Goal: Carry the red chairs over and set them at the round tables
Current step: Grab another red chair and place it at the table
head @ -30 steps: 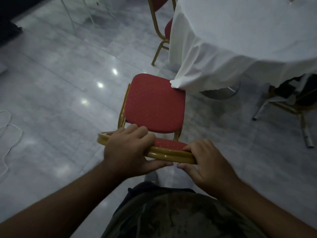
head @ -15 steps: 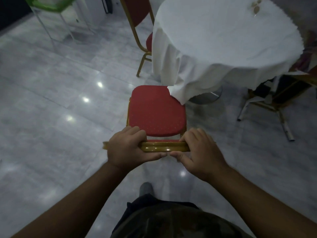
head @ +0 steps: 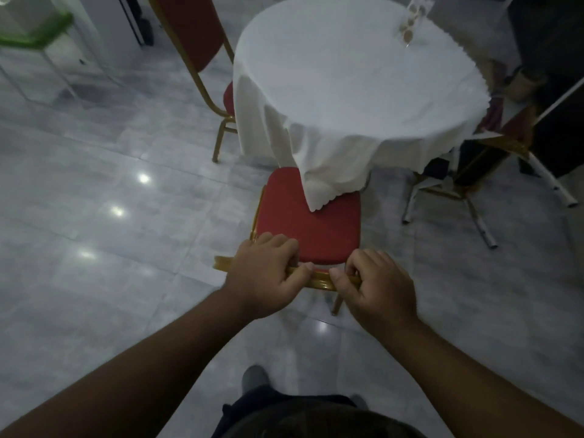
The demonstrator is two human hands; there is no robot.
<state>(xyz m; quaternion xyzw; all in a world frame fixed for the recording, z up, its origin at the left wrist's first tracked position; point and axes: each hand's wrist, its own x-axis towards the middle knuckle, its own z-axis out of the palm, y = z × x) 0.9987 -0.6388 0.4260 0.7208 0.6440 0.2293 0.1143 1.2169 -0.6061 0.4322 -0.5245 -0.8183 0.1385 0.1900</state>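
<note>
Left hand (head: pixel 268 273) is clamping down on the gold rail (head: pixel 319 281) at the chair (head: pixel 309 229) back, fingers curling over the top. Right hand (head: pixel 379 289) is gripping the same rail just beside it, the two thumbs nearly meeting. The chair is sitting right at the round table (head: pixel 357 74), red seat facing in. A corner of the white cloth (head: pixel 325 191) is draping onto the seat's far edge. Whether the legs are touching down, I cannot tell.

The grey marble floor (head: pixel 110 172) is shining all around, throwing back spots of ceiling light on the left. A second chair (head: pixel 192 36) is standing at the table's far left side, its seat tucked under the cloth. A third chair (head: pixel 474 172) is showing on the right, its legs partly wrapped in white. A green-topped stand (head: pixel 34 33) is waiting in the far left corner.
</note>
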